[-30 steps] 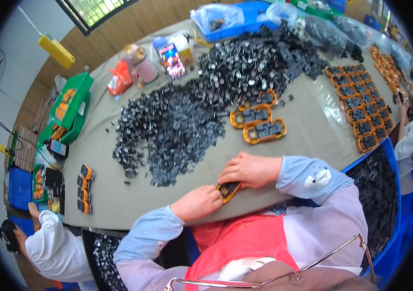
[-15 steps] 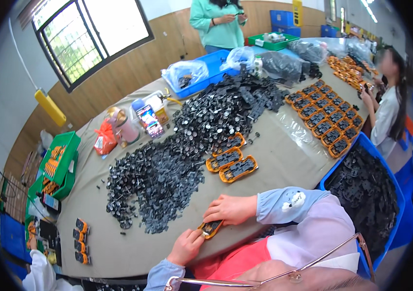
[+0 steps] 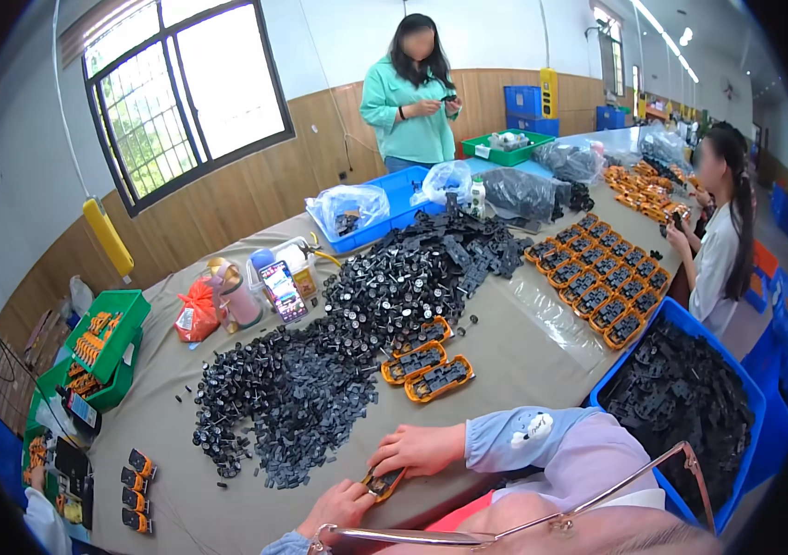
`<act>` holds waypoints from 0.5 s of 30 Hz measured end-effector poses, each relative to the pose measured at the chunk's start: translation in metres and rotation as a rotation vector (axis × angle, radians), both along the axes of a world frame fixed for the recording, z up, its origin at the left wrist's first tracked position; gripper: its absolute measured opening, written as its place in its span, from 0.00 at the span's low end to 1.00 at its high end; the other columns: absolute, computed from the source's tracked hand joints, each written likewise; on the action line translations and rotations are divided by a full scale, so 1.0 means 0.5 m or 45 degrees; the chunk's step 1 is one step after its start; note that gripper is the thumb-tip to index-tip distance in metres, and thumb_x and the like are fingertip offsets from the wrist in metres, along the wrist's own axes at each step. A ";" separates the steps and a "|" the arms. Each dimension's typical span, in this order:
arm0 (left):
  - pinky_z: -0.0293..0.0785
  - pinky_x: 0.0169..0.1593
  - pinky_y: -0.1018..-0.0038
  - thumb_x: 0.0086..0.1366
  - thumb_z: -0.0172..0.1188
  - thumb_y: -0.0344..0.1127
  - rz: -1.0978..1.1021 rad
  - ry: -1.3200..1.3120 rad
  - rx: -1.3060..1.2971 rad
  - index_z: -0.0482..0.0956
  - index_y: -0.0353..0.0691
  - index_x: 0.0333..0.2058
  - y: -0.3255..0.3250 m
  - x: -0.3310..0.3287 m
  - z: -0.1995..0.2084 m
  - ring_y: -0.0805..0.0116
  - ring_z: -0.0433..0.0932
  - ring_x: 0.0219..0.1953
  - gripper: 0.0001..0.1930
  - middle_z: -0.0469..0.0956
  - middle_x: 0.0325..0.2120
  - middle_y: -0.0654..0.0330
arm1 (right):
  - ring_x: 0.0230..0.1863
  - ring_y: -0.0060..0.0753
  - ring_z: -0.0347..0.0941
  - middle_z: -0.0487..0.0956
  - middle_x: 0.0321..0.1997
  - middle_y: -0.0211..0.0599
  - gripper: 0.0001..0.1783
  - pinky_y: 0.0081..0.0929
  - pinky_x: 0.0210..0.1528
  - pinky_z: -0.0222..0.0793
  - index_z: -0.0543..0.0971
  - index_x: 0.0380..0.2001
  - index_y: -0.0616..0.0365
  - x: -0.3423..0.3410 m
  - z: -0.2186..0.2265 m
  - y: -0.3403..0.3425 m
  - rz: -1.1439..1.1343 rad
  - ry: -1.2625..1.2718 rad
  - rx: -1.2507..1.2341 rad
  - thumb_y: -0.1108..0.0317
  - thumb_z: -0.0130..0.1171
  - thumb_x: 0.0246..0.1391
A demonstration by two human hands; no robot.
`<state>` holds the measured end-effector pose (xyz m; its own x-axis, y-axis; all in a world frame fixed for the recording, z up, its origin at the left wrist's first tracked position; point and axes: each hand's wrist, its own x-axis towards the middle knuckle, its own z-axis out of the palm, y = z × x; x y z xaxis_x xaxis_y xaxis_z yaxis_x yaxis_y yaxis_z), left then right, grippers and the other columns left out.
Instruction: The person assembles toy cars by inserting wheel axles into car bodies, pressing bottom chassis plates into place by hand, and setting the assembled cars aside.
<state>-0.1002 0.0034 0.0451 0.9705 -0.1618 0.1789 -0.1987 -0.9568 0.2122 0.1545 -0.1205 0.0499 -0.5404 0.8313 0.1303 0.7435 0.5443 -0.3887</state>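
Note:
Close to my body, at the table's near edge, both hands are on one orange toy car body (image 3: 382, 484) with black parts inside. My left hand (image 3: 333, 511) grips its near left end with fingers and thumb. Curled over its far right side is my right hand (image 3: 415, 450), covering part of it. Just beyond lie more orange car bodies (image 3: 438, 379) fitted with black chassis. A heap of small dark grey plastic pieces (image 3: 306, 439) spreads to their left. Behind it rises a large pile of black wheels on axles (image 3: 394, 287).
Rows of orange car bodies (image 3: 597, 277) fill the right side, above a blue bin (image 3: 753, 412) of black parts. At left stand a phone (image 3: 283, 291), a pink cup (image 3: 243, 303), green crates (image 3: 125, 319) and several upright cars (image 3: 136, 492). Two people (image 3: 409, 111) work across the table and at right.
My view has tilted upward, so the table and hands sit lower and more of the room shows. Both hands keep their hold on the car body.

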 end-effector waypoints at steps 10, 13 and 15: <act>0.74 0.53 0.66 0.56 0.61 0.33 0.108 -0.020 -0.227 0.79 0.40 0.48 0.013 -0.024 -0.036 0.54 0.75 0.51 0.19 0.77 0.46 0.54 | 0.65 0.41 0.65 0.69 0.67 0.32 0.32 0.45 0.57 0.63 0.73 0.61 0.46 -0.010 -0.006 -0.004 -0.084 0.003 0.012 0.66 0.66 0.51; 0.74 0.54 0.65 0.58 0.61 0.33 0.143 -0.104 -0.333 0.79 0.39 0.49 0.015 -0.033 -0.063 0.52 0.75 0.52 0.18 0.76 0.48 0.52 | 0.65 0.43 0.65 0.69 0.68 0.35 0.31 0.48 0.61 0.62 0.72 0.62 0.46 -0.006 -0.008 -0.018 -0.114 0.024 0.219 0.64 0.65 0.53; 0.74 0.54 0.65 0.59 0.61 0.33 0.169 -0.119 -0.346 0.79 0.39 0.49 0.021 -0.042 -0.085 0.52 0.76 0.52 0.18 0.76 0.48 0.51 | 0.65 0.43 0.65 0.69 0.68 0.36 0.30 0.48 0.63 0.61 0.72 0.62 0.47 0.006 -0.009 -0.044 -0.131 0.050 0.421 0.64 0.65 0.54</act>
